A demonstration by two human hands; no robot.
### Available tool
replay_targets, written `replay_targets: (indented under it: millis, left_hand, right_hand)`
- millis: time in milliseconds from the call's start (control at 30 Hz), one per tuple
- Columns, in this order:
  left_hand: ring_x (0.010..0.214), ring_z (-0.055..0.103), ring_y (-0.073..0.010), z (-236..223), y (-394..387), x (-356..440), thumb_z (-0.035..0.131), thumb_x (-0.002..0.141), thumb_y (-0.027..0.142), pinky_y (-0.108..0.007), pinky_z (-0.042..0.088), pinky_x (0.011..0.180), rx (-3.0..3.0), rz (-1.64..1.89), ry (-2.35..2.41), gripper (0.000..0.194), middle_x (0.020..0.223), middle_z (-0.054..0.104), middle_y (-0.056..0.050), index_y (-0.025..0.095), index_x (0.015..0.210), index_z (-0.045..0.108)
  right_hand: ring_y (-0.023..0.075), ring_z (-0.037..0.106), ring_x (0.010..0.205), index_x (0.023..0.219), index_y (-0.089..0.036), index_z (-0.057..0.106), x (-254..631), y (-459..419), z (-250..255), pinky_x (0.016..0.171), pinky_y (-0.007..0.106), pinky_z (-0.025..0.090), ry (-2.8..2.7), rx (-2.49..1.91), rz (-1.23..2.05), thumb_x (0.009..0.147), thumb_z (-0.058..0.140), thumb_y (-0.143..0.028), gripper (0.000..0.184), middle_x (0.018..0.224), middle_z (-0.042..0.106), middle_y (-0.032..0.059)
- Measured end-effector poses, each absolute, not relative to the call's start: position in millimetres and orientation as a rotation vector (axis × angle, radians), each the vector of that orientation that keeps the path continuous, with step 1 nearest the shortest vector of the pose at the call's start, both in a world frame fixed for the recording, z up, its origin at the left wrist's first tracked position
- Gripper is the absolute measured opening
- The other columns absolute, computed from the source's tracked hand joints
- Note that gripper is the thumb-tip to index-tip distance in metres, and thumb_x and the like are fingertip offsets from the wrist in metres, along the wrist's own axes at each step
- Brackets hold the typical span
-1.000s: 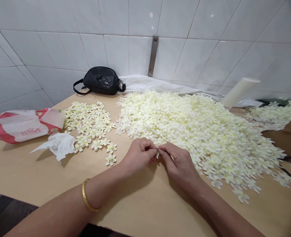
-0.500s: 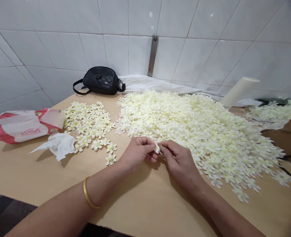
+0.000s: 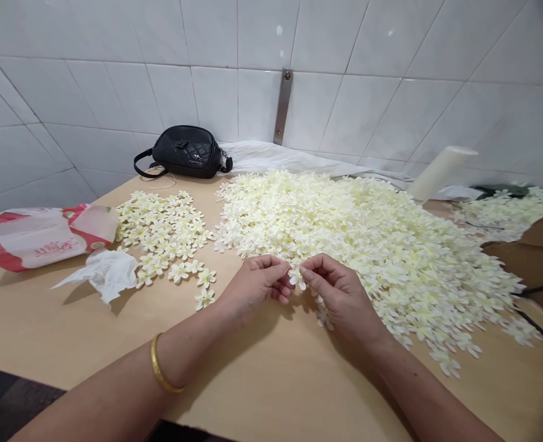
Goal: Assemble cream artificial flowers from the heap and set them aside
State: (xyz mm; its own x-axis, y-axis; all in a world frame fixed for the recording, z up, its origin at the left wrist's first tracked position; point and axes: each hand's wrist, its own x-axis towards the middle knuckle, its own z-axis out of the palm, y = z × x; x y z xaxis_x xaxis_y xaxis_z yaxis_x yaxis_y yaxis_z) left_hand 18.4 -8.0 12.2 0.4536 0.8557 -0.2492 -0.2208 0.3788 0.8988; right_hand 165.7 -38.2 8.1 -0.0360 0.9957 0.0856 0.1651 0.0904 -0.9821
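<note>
My left hand (image 3: 255, 285) and my right hand (image 3: 340, 291) hover over the tabletop, their fingertips pinching a small cream fabric flower (image 3: 296, 278) between them. A large heap of cream flowers (image 3: 359, 245) spreads just beyond and to the right of my right hand. More flowers (image 3: 322, 316) show below my right palm. To the left lies a smaller flat group of flowers (image 3: 161, 230), with several loose ones (image 3: 202, 282) nearest my left hand. A gold bangle (image 3: 160, 368) circles my left wrist.
A tan board tabletop (image 3: 271, 380) carries a red-and-white tissue packet (image 3: 45, 238), crumpled tissue (image 3: 108, 275), and a black quilted bag (image 3: 183, 152). A white cylinder (image 3: 440, 174) stands back right, beside another flower heap (image 3: 506, 212). Tiled walls rise behind.
My hands have risen slightly and turned inward around the flower. A few flowers now show below my right palm. The view has shifted a little.
</note>
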Motion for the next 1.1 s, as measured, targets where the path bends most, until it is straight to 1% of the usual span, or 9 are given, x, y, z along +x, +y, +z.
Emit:
replay_targets:
  millis: [100,267,367,433,500,600,700,933,1100]
  left_hand:
    - [0.047,0.050,-0.0080,13.3,-8.7,18.1,0.065,0.064,0.030,-0.022,0.041,0.049,0.924,0.686,0.812,0.022,0.058,0.057,-0.004,0.010,0.065,0.057]
    - [0.046,0.049,-0.0078,19.7,-11.4,21.1,0.066,0.060,0.022,-0.022,0.041,0.048,0.956,0.707,0.864,0.015,0.054,0.056,-0.003,0.010,0.059,0.056]
    - [0.043,0.046,-0.0075,22.5,-12.2,22.1,0.062,0.062,0.020,-0.021,0.039,0.045,1.019,0.752,0.943,0.014,0.051,0.055,-0.002,0.011,0.055,0.054]
    - [0.042,0.045,-0.0070,23.2,-12.8,22.3,0.059,0.065,0.020,-0.021,0.037,0.045,1.068,0.787,1.010,0.016,0.049,0.053,-0.002,0.011,0.053,0.053]
    - [0.042,0.044,-0.0065,22.9,-13.3,22.2,0.058,0.065,0.020,-0.021,0.037,0.045,1.092,0.812,1.041,0.017,0.048,0.052,-0.001,0.012,0.052,0.052]
    - [0.043,0.043,-0.0067,21.6,-13.8,21.5,0.058,0.065,0.022,-0.021,0.037,0.046,1.119,0.818,0.987,0.017,0.047,0.050,0.000,0.012,0.052,0.052]
    - [0.045,0.046,-0.0082,20.8,-14.0,20.2,0.056,0.066,0.023,-0.022,0.038,0.047,1.178,0.797,0.930,0.016,0.048,0.051,-0.001,0.012,0.054,0.053]
    - [0.049,0.048,-0.0086,18.9,-13.2,18.1,0.054,0.068,0.024,-0.022,0.040,0.051,1.230,0.758,0.913,0.015,0.053,0.052,-0.001,0.011,0.060,0.054]
    - [0.049,0.049,-0.0090,16.7,-13.8,19.3,0.052,0.070,0.022,-0.025,0.045,0.055,1.245,0.748,0.880,0.015,0.052,0.051,0.000,0.011,0.060,0.054]
  right_hand:
    - [0.0081,0.043,0.055,0.073,-0.017,0.052,167.8,-35.4,7.3,0.051,0.019,0.035,-1.355,-1.230,1.013,0.077,0.054,-0.033,0.016,0.061,0.047,-0.0037]
    - [0.0093,0.044,0.055,0.075,-0.017,0.051,168.4,-33.9,5.9,0.050,0.020,0.037,-1.413,-1.275,0.934,0.078,0.051,-0.032,0.015,0.062,0.047,-0.0027]
    - [0.0139,0.050,0.069,0.083,-0.017,0.053,165.0,-37.4,6.7,0.062,0.026,0.042,-1.567,-1.294,0.499,0.079,0.049,-0.024,0.009,0.075,0.052,0.0020]
    - [0.0162,0.051,0.079,0.088,-0.017,0.054,162.0,-40.9,7.3,0.069,0.029,0.043,-1.684,-1.224,0.198,0.079,0.047,-0.017,0.012,0.083,0.053,0.0053]
    - [0.0165,0.051,0.080,0.089,-0.017,0.056,159.3,-44.1,7.2,0.070,0.029,0.043,-1.810,-1.152,0.077,0.080,0.044,-0.012,0.016,0.083,0.055,0.0067]
    - [0.0157,0.053,0.075,0.086,-0.017,0.058,156.8,-46.4,5.8,0.066,0.027,0.044,-1.914,-1.142,0.091,0.081,0.039,-0.009,0.021,0.079,0.057,0.0066]
    - [0.0146,0.055,0.071,0.084,-0.016,0.060,156.7,-46.3,4.7,0.064,0.026,0.044,-1.910,-1.175,0.187,0.082,0.038,-0.009,0.023,0.076,0.059,0.0054]
    - [0.0128,0.056,0.069,0.082,-0.019,0.064,161.6,-45.3,8.7,0.064,0.023,0.043,-1.870,-1.207,0.474,0.082,0.043,-0.014,0.022,0.073,0.061,0.0015]
    - [0.0126,0.057,0.068,0.080,-0.019,0.065,164.6,-44.6,11.7,0.063,0.023,0.043,-1.858,-1.246,0.584,0.082,0.043,-0.017,0.022,0.073,0.062,0.0019]
